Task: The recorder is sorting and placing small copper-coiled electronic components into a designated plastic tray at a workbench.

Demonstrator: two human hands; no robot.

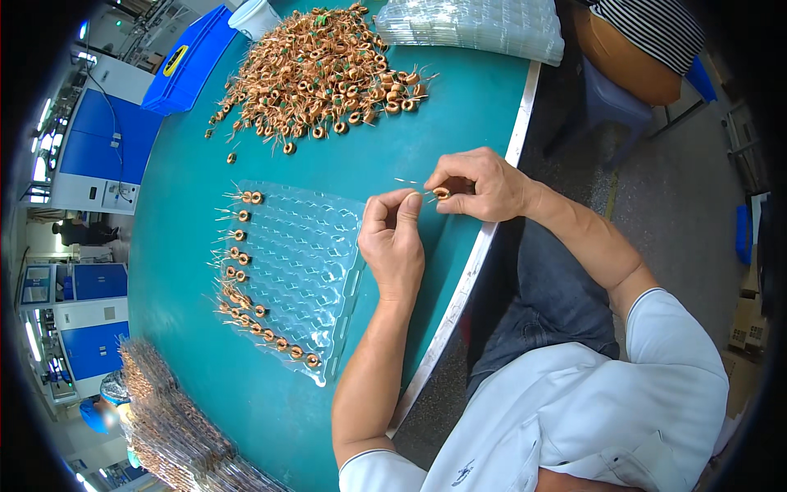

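In front of me, near the table's edge, my right hand [484, 184] pinches a small ring-shaped copper coil [443, 193] between thumb and fingers. Thin wire leads stick out from it toward my left hand [394, 238]. The thumb and forefinger of that hand are pressed together by the leads; what exactly lies between them is partly hidden. Left of my hands lies a clear plastic tray [303, 246] with moulded pockets. Similar coils [281, 343] sit along its left and near sides, several with their leads pointing outward over the rim.
A large heap of copper coils [328, 74] covers the far part of the green table [197, 328]. Stacked clear trays [471, 25] lie behind it. A blue bin [187, 61] and white bucket [255, 18] stand far left. Filled trays [176, 418] are piled near left. Another person [631, 49] sits far right.
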